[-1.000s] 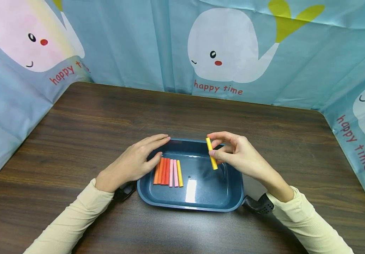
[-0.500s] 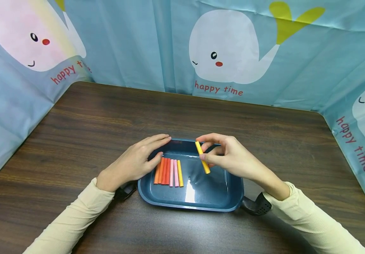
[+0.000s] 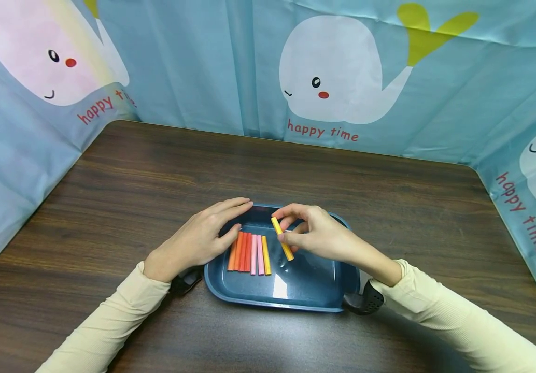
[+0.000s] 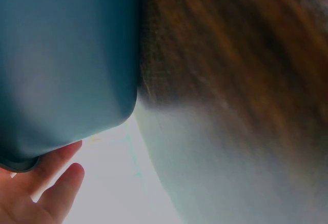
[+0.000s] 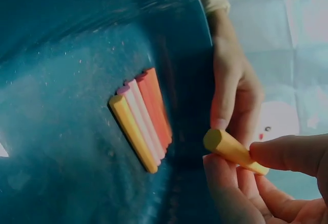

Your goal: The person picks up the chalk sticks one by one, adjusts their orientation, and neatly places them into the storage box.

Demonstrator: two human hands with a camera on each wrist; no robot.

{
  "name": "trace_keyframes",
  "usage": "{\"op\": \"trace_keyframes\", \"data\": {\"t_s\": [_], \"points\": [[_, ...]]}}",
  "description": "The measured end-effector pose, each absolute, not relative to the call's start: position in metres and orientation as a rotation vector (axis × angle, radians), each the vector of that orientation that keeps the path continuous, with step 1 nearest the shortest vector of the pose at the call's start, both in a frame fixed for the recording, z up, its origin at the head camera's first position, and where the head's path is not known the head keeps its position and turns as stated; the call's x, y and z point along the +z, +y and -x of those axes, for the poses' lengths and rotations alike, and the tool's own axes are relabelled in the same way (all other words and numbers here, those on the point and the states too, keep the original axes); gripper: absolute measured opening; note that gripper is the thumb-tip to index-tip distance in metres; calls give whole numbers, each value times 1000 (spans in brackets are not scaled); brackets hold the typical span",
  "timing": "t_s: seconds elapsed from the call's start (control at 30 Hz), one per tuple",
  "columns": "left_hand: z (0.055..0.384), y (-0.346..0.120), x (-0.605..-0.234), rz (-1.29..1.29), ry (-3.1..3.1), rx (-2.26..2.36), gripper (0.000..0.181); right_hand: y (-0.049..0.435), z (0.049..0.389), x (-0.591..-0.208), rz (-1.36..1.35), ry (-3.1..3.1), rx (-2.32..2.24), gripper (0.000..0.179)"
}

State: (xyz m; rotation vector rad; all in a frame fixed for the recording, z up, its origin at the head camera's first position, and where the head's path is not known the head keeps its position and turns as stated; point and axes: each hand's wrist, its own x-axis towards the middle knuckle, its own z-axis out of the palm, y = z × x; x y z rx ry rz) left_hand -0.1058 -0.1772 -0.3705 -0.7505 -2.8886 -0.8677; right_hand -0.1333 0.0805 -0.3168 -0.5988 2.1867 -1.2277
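Observation:
My right hand (image 3: pixel 316 230) pinches a yellow chalk stick (image 3: pixel 283 240) between thumb and fingers, tilted, close over the tray. In the right wrist view the stick's flat-sided yellow end faces the camera. A row of chalk sticks lies side by side at the tray's left: orange and red ones (image 3: pixel 241 252), pink ones (image 3: pixel 257 255) and a yellow one (image 3: pixel 266 255) at the right end. My left hand (image 3: pixel 200 233) holds the dark blue tray (image 3: pixel 286 306) at its far left corner, thumb inside, fingers along the outside. The left wrist view shows fingertips (image 4: pixel 77 170) beside the tray's outer wall.
The tray stands on a dark wood-grain table (image 3: pixel 179 171). A blue whale-print curtain (image 3: pixel 202 67) hangs behind the table and along its sides. Black wrist straps (image 3: pixel 366 300) show under both wrists, close to the tray.
My right hand has moved left and slightly nearer with the yellow chalk stick, toward the row's right end. My left hand and the row stay as they were.

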Motion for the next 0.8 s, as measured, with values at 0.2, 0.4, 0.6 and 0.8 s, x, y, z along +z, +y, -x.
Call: {"op": "trace_keyframes", "data": {"t_s": [0.2, 0.4, 0.6, 0.8], "points": [[105, -177, -370, 741, -2891, -874, 51, 77, 138, -324, 595, 2131, -1205, 42], [105, -177, -372, 749, -2904, -874, 52, 71, 142, -329, 592, 2111, -1161, 39], [105, -178, -373, 740, -2893, -890, 51, 64, 145, -335, 559, 2072, -1108, 35], [104, -178, -372, 735, -2892, -887, 51, 59, 146, -340, 474, 2040, -1060, 31]]}}
